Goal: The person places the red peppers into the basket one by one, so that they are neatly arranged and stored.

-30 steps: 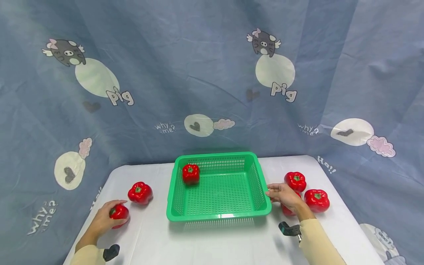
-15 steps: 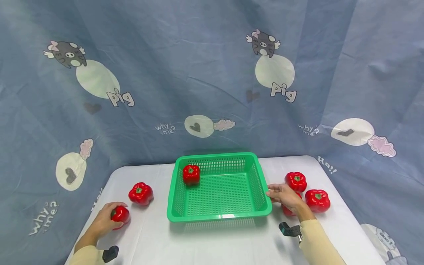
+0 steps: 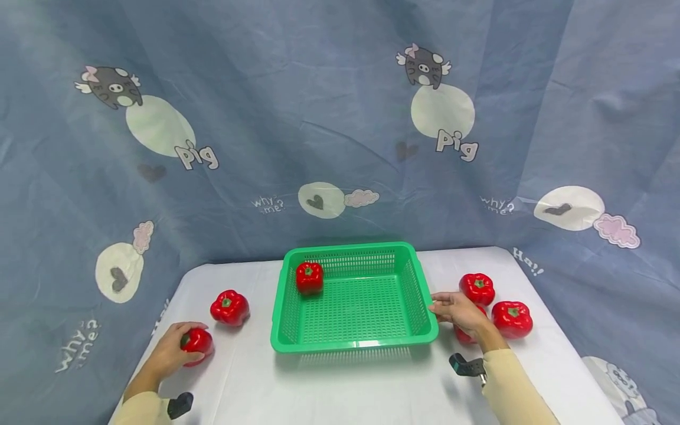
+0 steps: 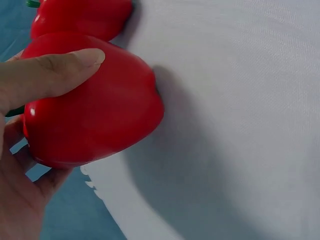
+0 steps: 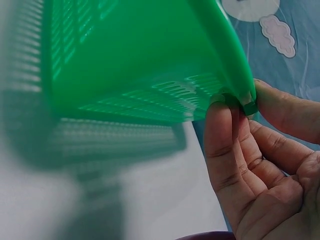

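At the left of the table, my left hand [image 3: 172, 353] grips a red bell pepper [image 3: 198, 345]. In the left wrist view the thumb lies across the bell pepper [image 4: 100, 115], and the other fingers curl round its far side and underneath. My right hand [image 3: 459, 313] pinches the right rim of a green plastic basket [image 3: 353, 345]. The right wrist view shows thumb and fingers on either side of the basket rim [image 5: 235, 55]. One red bell pepper [image 3: 309, 278] sits inside the basket, in its back left corner.
Another red bell pepper [image 3: 230, 308] lies just behind the left hand. To the right of the basket are more: one at the back [image 3: 477, 288], one at the right [image 3: 512, 319], and one partly hidden under the right hand. A blue printed curtain [image 3: 340, 130] hangs behind the white table [image 3: 340, 389].
The whole scene sits slightly further right in the head view. Both hands keep their holds on the bell pepper and the basket rim, with hardly any movement.
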Demonstrator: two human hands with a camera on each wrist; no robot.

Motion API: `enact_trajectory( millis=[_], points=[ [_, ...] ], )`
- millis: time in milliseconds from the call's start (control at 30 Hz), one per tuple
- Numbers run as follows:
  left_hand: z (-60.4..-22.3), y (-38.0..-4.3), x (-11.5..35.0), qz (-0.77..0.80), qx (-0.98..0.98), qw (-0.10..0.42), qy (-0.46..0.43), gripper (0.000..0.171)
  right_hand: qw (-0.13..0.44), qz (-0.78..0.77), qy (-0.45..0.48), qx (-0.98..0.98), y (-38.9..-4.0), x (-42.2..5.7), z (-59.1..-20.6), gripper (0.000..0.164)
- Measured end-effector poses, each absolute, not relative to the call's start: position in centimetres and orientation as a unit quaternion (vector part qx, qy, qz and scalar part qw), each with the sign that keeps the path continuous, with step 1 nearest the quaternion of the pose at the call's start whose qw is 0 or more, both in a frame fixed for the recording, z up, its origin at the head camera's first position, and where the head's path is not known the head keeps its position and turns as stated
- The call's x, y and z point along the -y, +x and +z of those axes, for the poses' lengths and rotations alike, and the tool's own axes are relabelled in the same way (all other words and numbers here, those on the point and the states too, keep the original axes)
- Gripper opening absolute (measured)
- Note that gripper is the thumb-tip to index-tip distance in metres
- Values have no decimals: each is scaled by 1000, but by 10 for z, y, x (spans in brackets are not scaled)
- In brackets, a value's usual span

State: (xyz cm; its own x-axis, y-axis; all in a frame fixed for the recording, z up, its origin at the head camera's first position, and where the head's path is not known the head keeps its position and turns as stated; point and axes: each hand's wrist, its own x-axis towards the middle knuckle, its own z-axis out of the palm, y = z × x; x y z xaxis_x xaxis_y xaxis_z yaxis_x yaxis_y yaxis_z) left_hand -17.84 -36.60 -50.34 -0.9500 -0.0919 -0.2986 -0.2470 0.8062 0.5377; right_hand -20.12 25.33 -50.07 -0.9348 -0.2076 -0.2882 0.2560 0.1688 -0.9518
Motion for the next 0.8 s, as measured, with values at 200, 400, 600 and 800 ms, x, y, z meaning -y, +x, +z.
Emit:
enact_trajectory(
  millis=[200, 400, 600, 800],
  points=[
    [-489, -178, 361, 293, -947, 115, -61, 72, 178, -633, 23, -753, -197, -258, -499, 49],
    [-467, -180, 359, 290, -951, 104, -19, 74, 177, -634, 26, -753, -197, -257, -498, 48],
    [-446, -184, 354, 283, -955, 79, 42, 70, 180, -640, 32, -746, -201, -253, -499, 46],
    [-432, -188, 344, 292, -952, 75, 62, 71, 186, -649, 20, -738, -203, -251, -500, 46]
  ],
)
